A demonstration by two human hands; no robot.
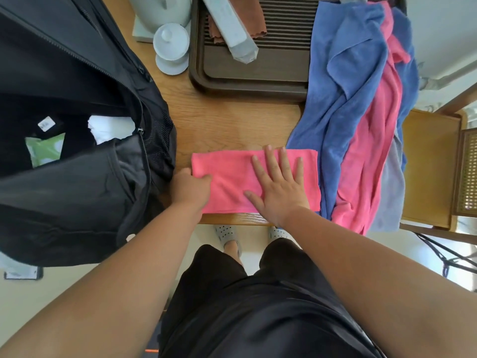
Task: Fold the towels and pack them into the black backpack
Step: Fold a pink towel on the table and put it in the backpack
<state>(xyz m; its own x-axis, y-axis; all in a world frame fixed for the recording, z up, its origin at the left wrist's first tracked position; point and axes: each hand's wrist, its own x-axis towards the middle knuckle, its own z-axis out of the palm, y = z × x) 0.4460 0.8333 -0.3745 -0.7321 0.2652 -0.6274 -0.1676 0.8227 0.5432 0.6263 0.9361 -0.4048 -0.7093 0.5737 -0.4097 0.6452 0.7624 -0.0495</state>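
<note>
A folded pink microfibre towel [232,174] lies as a flat rectangle on the light wooden table [232,125], right at its near edge. The left hand [189,188] has its grip closed on the towel's 9 o'clock end: the thumb lies on top of the cloth and the fingers are curled round the short edge. The right hand [278,187] has no grip on anything; it is wide open, palm down, fingers straight and spread, pressing flat on the towel's 3 o'clock half.

At 9 o'clock from the towel, just beside the left hand, stands the black fabric backpack [64,189], its main zip open and white and green items showing inside. At 3 o'clock the folded towel's end touches a loose heap: a crumpled blue towel [346,73], an unfolded pink towel [371,151] and a grey towel [392,192], hanging over the table's near edge. At 12 o'clock sits a dark brown slatted tray [258,76], and at 11 o'clock a white lidded ceramic cup [171,45].
</note>
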